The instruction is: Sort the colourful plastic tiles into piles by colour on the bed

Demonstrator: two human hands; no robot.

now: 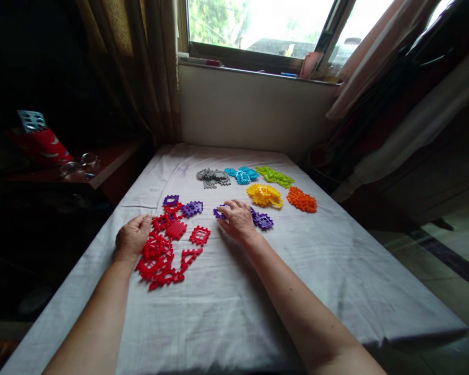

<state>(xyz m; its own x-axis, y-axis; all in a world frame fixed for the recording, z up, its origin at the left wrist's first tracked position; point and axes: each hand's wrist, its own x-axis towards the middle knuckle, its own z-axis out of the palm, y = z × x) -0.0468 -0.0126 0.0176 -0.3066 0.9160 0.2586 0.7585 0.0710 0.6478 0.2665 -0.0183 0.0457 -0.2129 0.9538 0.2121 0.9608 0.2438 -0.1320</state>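
Note:
My left hand (133,237) is closed at the left edge of a pile of red interlocking plastic building pieces (156,250). Its fingers are curled, and whatever they hold is hidden. My right hand (237,219) reaches palm down over the middle of the table, its fingers bent onto a purple building piece (220,212). More purple pieces (262,220) lie just right of that hand, partly hidden by it. Two other purple pieces, one (193,209) flat and one (171,200) ring-like, rest at the far side of the red pile. A red square window piece (200,235) lies between my hands.
Farther back lie piles of grey (213,177), blue (243,175), green (275,176), yellow (264,196) and orange pieces (301,200). A pale cloth (226,312) covers the table. At left, a dark cabinet (117,156) bears glasses (80,165) and a red container (42,146).

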